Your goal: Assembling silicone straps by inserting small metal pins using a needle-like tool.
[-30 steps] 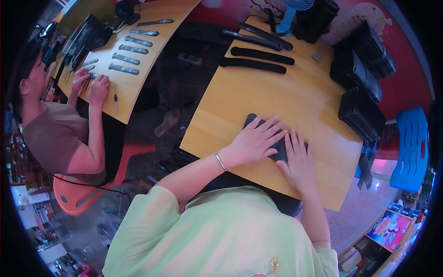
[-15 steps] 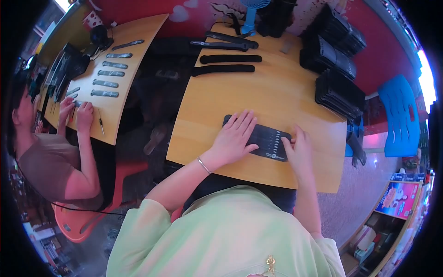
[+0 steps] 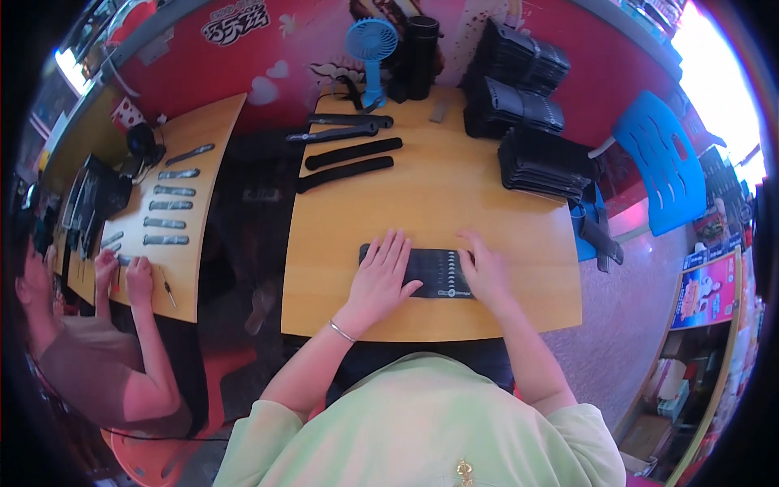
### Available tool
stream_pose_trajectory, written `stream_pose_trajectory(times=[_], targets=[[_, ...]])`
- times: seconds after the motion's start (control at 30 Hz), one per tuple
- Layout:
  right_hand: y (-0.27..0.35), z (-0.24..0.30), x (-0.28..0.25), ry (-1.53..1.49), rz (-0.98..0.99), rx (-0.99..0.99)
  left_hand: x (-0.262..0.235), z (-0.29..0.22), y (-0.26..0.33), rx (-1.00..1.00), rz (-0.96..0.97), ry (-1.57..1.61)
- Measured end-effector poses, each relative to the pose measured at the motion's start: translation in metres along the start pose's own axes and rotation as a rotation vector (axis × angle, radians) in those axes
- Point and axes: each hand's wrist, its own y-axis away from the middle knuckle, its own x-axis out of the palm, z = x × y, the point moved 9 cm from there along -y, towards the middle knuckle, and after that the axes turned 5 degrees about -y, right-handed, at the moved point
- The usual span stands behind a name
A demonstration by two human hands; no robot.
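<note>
A flat black rectangular pouch lies on the wooden table in front of me, with a row of small white shapes and a white printed mark near its right end. My left hand rests flat over its left part, fingers stretched out and the thumb spread to the right. At the pouch's right edge is my right hand, palm down, with thumb and forefinger apart and the other fingers partly hidden. The pouch's left end shows only a little past my left fingers.
Long black strips lie at the table's far left. Stacks of black pouches stand at the far right, and a blue fan at the back. A blue chair is on the right. At the left table a co-worker handles small dark pieces.
The view has tilted up and shifted right. My right hand's fingers now reach farther over the pouch's right end, and the pouch lies straighter to me. My left hand stays flat on it.
</note>
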Motion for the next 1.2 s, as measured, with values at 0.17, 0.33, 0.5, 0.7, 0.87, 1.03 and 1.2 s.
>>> stream_pose_trajectory(times=[0.17,0.33,0.5,0.7,0.87,1.03,1.2], targets=[[0.004,0.116,-0.029,-0.059,0.049,-0.396,-0.007,0.002,0.001,-0.007,-0.029,0.025],[0.001,0.062,-0.026,-0.011,0.111,-0.021,-0.003,-0.001,-0.001,-0.005,0.006,-0.002],[0.021,0.022,-0.017,-0.085,-0.07,0.034,-0.006,0.006,-0.001,-0.058,-0.025,0.131],[0.071,0.13,-0.04,-0.09,-0.013,-0.696,-0.033,0.028,0.015,0.026,-0.055,0.572],[0.088,0.134,-0.108,-0.162,-0.139,-0.826,-0.098,0.023,0.017,0.135,-0.199,0.617],[0.036,0.066,-0.141,-0.31,-0.258,-0.321,-0.075,0.032,-0.019,-0.243,-0.007,0.959],[0.009,-0.007,-0.167,-0.463,-0.217,0.003,-0.088,-0.001,-0.104,-0.157,0.012,0.991]])
